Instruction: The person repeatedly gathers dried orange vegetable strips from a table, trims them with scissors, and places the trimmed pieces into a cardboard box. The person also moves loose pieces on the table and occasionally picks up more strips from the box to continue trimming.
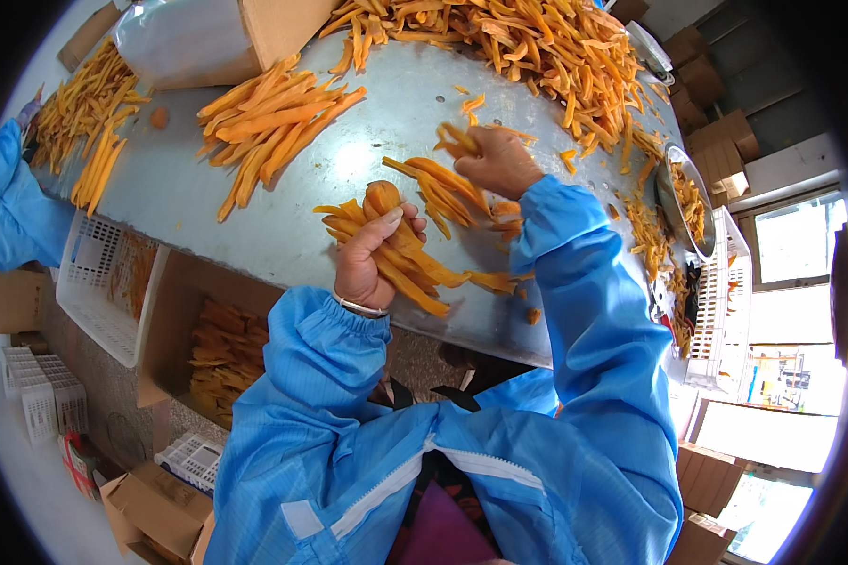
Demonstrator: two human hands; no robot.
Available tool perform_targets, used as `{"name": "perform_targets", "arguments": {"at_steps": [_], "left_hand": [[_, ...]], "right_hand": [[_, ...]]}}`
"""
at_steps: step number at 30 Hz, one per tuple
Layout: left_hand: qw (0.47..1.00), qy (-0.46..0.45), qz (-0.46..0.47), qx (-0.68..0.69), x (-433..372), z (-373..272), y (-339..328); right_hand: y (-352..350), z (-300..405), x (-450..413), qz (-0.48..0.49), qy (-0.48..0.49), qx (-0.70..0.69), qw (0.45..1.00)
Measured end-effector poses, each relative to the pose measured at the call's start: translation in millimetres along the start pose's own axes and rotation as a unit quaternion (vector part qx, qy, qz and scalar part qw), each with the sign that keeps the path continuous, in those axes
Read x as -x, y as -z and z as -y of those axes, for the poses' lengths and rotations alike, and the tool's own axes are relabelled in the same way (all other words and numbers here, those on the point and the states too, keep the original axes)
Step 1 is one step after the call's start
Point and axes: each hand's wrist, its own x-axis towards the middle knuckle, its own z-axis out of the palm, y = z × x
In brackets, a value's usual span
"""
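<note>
My left hand (369,265) grips a bundle of orange dried strips (403,261), which look like dried sweet potato. The thumb presses across the bundle, and the strips stick out on both sides of the fist. Farther right, my right hand (498,161) is closed on a few strips (458,140) above the metal table (311,233). Just below that hand lies a small group of loose strips (445,185). A neat pile of longer strips (275,127) rests to the left of both hands.
A large heap of strips (530,49) covers the far side. At right stand a metal bowl (707,212) and a white plastic crate (721,339). Below the left edge are another crate (106,311) and a carton (162,353) holding strips. Someone's blue sleeve (21,205) shows at left.
</note>
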Motion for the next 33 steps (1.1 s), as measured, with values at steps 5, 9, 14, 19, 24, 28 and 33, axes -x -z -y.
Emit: {"name": "perform_targets", "arguments": {"at_steps": [5, 9, 14, 19, 24, 28, 33], "left_hand": [[1.0, -0.002, -0.003, 0.015, 0.0, -1.2, 0.5], [1.0, -0.021, 0.002, 0.011, 0.4, -1.2, 1.0], [0.998, -0.052, 0.011, 0.013, 3.8, -8.3, 5.5], [0.998, -0.057, 0.004, 0.035, 2.5, -16.9, 11.1], [0.997, -0.068, -0.002, 0.041, 5.5, -24.0, 16.6], [0.995, -0.083, -0.012, 0.05, 6.2, -32.7, 18.7], [0.995, -0.08, 0.002, 0.056, 7.2, -33.9, 19.3]], "right_hand": [[-2.2, -0.5, -8.7, 0.1, 0.053, 0.073, 0.991], [-19.2, -7.6, -8.2, 0.068, 0.048, 0.033, 0.996], [-1.2, -13.9, -7.9, 0.023, -0.017, -0.097, 0.995], [11.2, 17.1, -4.3, 0.017, -0.008, -0.054, 0.998], [-25.8, 46.8, -9.4, -0.007, 0.177, 0.01, 0.984], [-66.2, 54.6, -20.5, 0.04, 0.235, 0.086, 0.967], [-34.8, 48.8, -33.7, 0.011, 0.177, 0.068, 0.982]]}}
